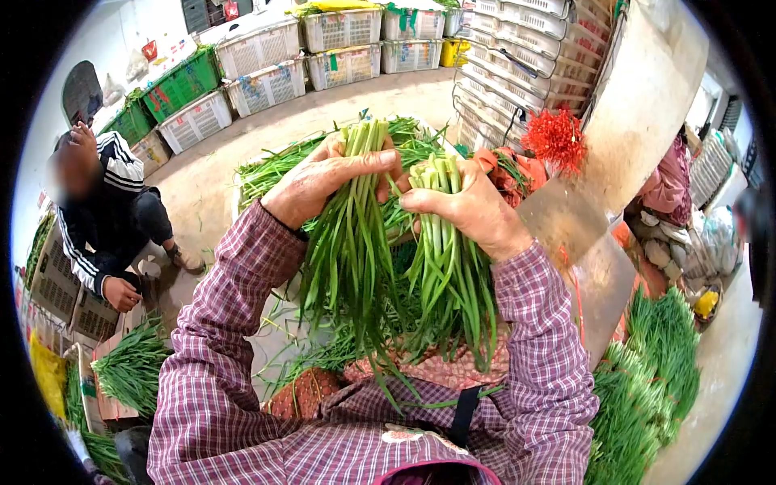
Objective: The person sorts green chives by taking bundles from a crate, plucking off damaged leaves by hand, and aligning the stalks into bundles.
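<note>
My left hand point(323, 179) is closed round a bunch of garlic chives point(349, 250), its pale cut ends up and its green leaves hanging down. Close beside it, my right hand point(473, 212) grips a second, shorter bunch of garlic chives point(453, 279) near the stem ends, thumb across the front. Both bunches hang over my lap, nearly touching at the top. Behind my hands lies a heap of loose chives point(279, 166) in a pale container, partly hidden by my hands and the bunches.
A tuft of red ties point(555, 141) hangs at the right, beside stacked white crates point(509, 73) and a metal sheet point(566, 234). Bundled chives point(647, 380) lie lower right. A person point(101, 214) sits at the left near more chives point(133, 365). Filled crates point(263, 87) line the back wall.
</note>
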The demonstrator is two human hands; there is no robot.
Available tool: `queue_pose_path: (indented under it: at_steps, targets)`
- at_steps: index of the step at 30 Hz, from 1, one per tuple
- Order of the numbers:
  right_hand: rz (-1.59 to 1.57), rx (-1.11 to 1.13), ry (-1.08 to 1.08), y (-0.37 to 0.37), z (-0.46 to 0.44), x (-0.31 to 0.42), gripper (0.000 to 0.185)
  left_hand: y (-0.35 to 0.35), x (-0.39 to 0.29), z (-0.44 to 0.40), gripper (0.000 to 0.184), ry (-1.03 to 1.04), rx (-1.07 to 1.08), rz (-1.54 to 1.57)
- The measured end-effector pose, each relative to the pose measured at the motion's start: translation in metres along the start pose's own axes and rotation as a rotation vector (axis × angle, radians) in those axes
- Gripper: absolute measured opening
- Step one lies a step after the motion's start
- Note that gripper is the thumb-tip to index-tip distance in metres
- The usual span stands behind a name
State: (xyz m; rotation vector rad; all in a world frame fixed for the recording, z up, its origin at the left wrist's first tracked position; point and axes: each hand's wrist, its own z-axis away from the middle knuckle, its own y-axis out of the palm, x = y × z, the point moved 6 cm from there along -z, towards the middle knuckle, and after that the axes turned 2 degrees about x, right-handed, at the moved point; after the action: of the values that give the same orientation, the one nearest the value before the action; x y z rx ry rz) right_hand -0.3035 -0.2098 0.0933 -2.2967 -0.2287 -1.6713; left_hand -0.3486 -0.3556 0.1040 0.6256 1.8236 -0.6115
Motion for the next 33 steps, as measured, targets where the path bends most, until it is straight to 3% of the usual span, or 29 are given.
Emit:
queue_pose_path:
  at_steps: [2, 6, 8, 10, 14, 18, 23, 24, 25, 27, 33]
  targets:
    - [-0.043, 0.037, 0.056, -0.001, 0.007, 0.004, 0.021, -0.007, 0.008, 0.001, 0.025, -0.071, -0.001, -0.022]
    - [-0.127, 0.214, 0.048, -0.005, 0.023, 0.013, 0.024, -0.024, 0.02, 0.001, 0.026, 0.02, 0.061, 0.126]
    - [-0.133, 0.152, 0.043, -0.011, 0.029, 0.013, 0.026, -0.043, 0.032, 0.003, 0.029, -0.026, -0.079, 0.182]
    - [0.053, 0.051, 0.052, -0.019, 0.021, 0.009, 0.03, -0.041, 0.029, 0.005, 0.028, 0.037, -0.084, 0.288]
    - [-0.06, -0.176, -0.031, -0.029, 0.019, 0.003, 0.031, -0.018, 0.012, 0.007, 0.025, 0.063, -0.031, 0.357]
    - [-0.009, -0.193, -0.056, -0.024, 0.018, 0.018, 0.03, 0.002, 0.011, 0.004, 0.024, 0.03, -0.005, 0.429]
    - [-0.18, -0.174, -0.119, -0.009, 0.008, 0.019, 0.026, 0.025, 0.027, -0.003, 0.028, 0.039, 0.053, 0.589]
    - [-0.258, -0.157, -0.143, -0.006, 0.006, 0.017, 0.025, 0.029, 0.03, 0.002, 0.03, -0.034, -0.079, 0.682]
    - [-0.263, -0.131, -0.114, -0.005, 0.004, 0.015, 0.026, 0.036, 0.027, 0.002, 0.032, -0.011, -0.047, 0.702]
    - [-0.25, -0.143, -0.13, -0.004, 0.003, 0.012, 0.03, 0.037, 0.036, 0.001, 0.037, -0.038, 0.014, 0.766]
    - [-0.035, -0.283, -0.248, -0.006, 0.006, 0.007, 0.038, 0.041, 0.076, -0.005, 0.051, -0.012, -0.076, 0.971]
